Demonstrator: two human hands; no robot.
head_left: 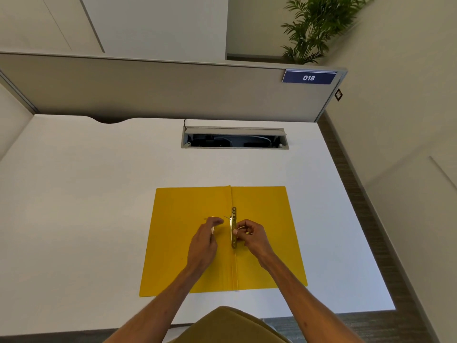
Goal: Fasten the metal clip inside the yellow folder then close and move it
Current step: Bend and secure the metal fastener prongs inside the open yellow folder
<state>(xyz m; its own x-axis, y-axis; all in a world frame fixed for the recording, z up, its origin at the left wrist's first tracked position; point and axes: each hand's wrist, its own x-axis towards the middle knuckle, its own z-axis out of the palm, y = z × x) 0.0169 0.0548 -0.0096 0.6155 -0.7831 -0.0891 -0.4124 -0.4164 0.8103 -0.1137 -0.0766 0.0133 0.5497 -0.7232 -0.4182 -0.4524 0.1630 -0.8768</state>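
Observation:
A yellow folder (267,206) lies open and flat on the white desk, spine running away from me. A brass metal clip (233,214) sits along the spine near the middle. My right hand (249,235) is curled, its fingertips pinching the clip's lower half from the right. My left hand (206,237) rests on the left flap just beside the clip, fingers together, with a thin brass piece (212,229) showing against its fingers. Whether that piece is gripped or only pressed down is unclear.
An open cable hatch (235,138) is set into the white desk (86,194) behind the folder. A grey partition (160,87) with a "018" sign (309,77) closes the back. The desk's right edge drops to a dark floor strip (366,219). A plant (311,28) stands behind.

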